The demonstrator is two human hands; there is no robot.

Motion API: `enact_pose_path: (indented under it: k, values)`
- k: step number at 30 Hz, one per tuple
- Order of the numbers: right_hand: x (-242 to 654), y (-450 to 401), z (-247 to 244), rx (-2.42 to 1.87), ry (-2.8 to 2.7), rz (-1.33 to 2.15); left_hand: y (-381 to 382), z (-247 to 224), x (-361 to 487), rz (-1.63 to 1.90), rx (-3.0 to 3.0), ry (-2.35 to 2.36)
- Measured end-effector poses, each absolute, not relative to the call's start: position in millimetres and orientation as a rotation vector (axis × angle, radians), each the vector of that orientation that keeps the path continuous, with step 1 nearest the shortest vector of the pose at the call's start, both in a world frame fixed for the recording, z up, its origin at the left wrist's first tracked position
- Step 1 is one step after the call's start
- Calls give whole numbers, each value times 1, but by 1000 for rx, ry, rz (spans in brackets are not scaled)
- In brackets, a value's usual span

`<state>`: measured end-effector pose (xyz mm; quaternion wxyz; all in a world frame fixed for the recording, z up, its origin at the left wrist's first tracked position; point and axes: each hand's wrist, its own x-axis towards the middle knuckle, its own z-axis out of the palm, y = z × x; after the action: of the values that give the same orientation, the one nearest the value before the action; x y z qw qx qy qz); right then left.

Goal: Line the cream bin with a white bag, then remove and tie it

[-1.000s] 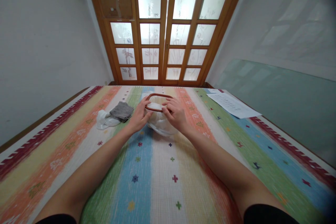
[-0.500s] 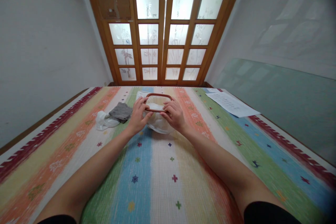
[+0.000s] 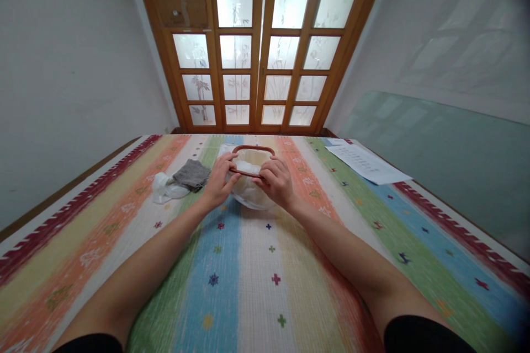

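A brown rounded-rectangle rim [image 3: 253,148] is held between both hands at the far middle of the table. Beneath and inside it is a whitish translucent plastic bag [image 3: 253,198], bulging out toward me; whether a bin stands within the bag is hard to tell. My left hand [image 3: 221,179] pinches the near left corner of the rim, thumb below and fingers on top. At the near right corner, my right hand [image 3: 276,179] grips the rim with curled fingers. The fingers partly cover the rim's two sides.
Left of my left hand lie a folded grey cloth [image 3: 191,175] and a crumpled white plastic bag [image 3: 168,188]. Printed paper sheets [image 3: 366,164] rest near the right edge of the striped tablecloth [image 3: 252,298]. Wooden glazed doors [image 3: 259,83] stand beyond the table.
Both hands keep their hold on the rim, with only slight finger movement. The rim's opening looks a little taller now. The whole view has shifted slightly.
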<state>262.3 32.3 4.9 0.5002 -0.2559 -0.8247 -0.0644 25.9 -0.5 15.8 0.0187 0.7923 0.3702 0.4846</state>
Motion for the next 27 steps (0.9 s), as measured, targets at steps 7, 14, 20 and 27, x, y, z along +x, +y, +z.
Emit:
enact_pose_path:
  k: [7,14,20,27]
  values:
    - [262,33,10,-618,-2025,-90,0,15,26,1507,2432,1132]
    - [264,35,10,-606,-2031,-57,-1,15,26,1519,2445,1166]
    - [262,38,11,-604,-1967,68,1,14,24,1492,2463,1244]
    - [263,40,13,-539,-1886,224,-1,14,24,1438,2576,1277]
